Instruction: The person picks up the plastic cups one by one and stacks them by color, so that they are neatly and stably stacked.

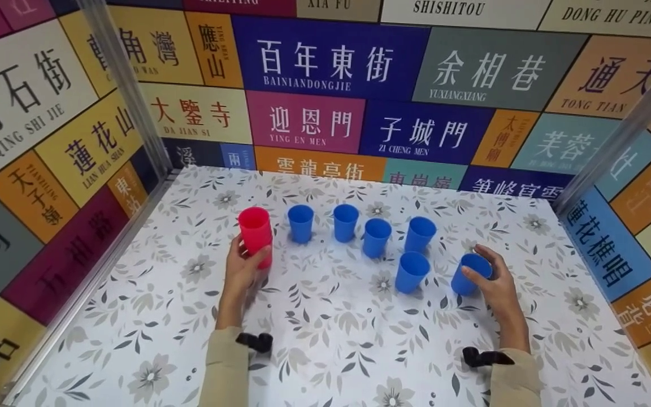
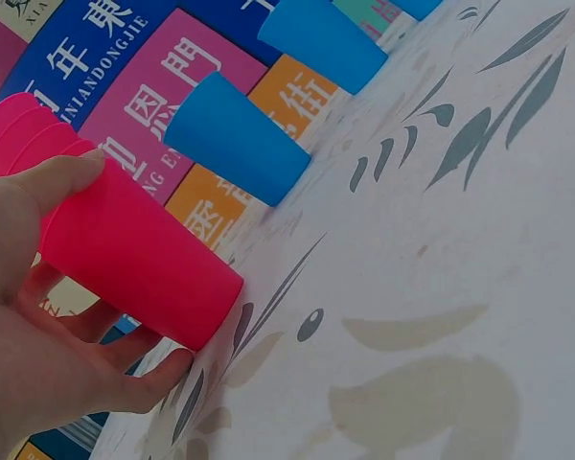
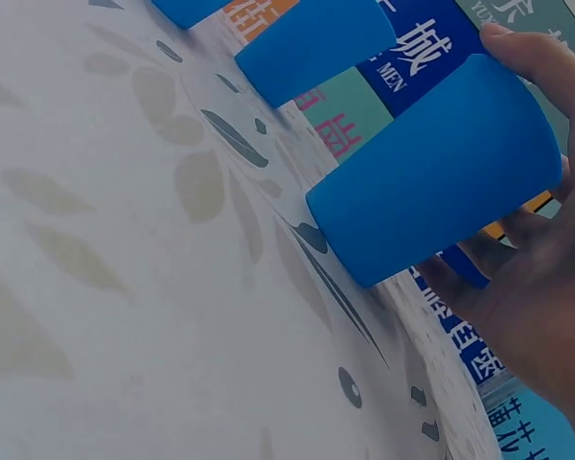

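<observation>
My left hand (image 1: 242,267) grips a stack of nested red cups (image 1: 255,221) at the left of the row. In the left wrist view the thumb lies near the stacked rims and the fingers (image 2: 153,383) curl round the far side, low by the table. On the right, my right hand (image 1: 498,282) is curled round a blue cup (image 1: 467,281), thumb at the near side by the rim, fingers behind. That blue cup (image 3: 441,182) stands upright, its base at the table. Its inside is hidden in the right wrist view.
Between the hands stand several blue cups, among them one (image 1: 300,224) beside the red stack and one (image 1: 412,272) nearest the right hand's cup. The table (image 1: 314,350) has a floral cover. Lettered panels (image 1: 331,62) enclose its back and sides, with metal posts (image 1: 127,85) at the corners.
</observation>
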Demonstrator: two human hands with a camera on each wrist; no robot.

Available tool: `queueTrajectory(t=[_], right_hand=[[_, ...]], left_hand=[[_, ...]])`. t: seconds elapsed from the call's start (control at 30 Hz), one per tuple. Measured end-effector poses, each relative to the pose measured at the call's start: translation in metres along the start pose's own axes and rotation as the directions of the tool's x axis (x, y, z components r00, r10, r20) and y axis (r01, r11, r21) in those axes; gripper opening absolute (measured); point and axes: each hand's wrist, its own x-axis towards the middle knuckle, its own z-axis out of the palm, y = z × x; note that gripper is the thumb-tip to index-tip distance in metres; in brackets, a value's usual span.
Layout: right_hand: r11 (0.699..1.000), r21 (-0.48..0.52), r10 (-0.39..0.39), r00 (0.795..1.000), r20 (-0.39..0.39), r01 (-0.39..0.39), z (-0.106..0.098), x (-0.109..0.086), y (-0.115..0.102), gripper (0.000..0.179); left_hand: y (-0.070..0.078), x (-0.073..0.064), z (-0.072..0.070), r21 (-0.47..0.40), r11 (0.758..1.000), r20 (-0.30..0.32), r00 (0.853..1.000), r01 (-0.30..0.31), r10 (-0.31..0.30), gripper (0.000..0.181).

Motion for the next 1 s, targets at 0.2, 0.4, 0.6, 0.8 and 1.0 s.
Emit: queueTrajectory(t=[0.2, 0.4, 0.6, 0.8, 1.0], right_hand=[[0.999, -0.032, 0.019, 1.000, -0.009, -0.019, 0.000, 0.000, 0.000, 0.069], [0.997, 0.031, 0.066, 0.998, 0.005, -0.066, -0.001, -0.001, -0.002, 0.067], [0.994, 0.054, 0.096, 0.995, 0.006, -0.096, -0.003, -0.001, -0.002, 0.070], [0.990, 0.075, 0.119, 0.992, 0.044, -0.122, -0.002, 0.001, -0.002, 0.072], [0.986, 0.096, 0.131, 0.990, 0.057, -0.136, 0.000, 0.003, 0.001, 0.071]], left_hand=[[0.012, -0.003, -0.002, 0.035, 0.999, 0.014, 1.000, 0.023, -0.024, 0.088], [0.030, -0.008, -0.006, -0.057, 0.993, -0.027, 0.994, -0.103, 0.102, 0.085], [0.050, -0.014, -0.009, -0.039, 0.990, -0.068, 0.989, -0.138, 0.135, 0.087], [0.072, -0.030, -0.010, 0.029, 0.972, -0.133, 0.963, -0.234, 0.236, 0.086], [0.098, -0.057, -0.001, 0.042, 0.934, -0.164, 0.919, -0.355, 0.357, 0.082]])
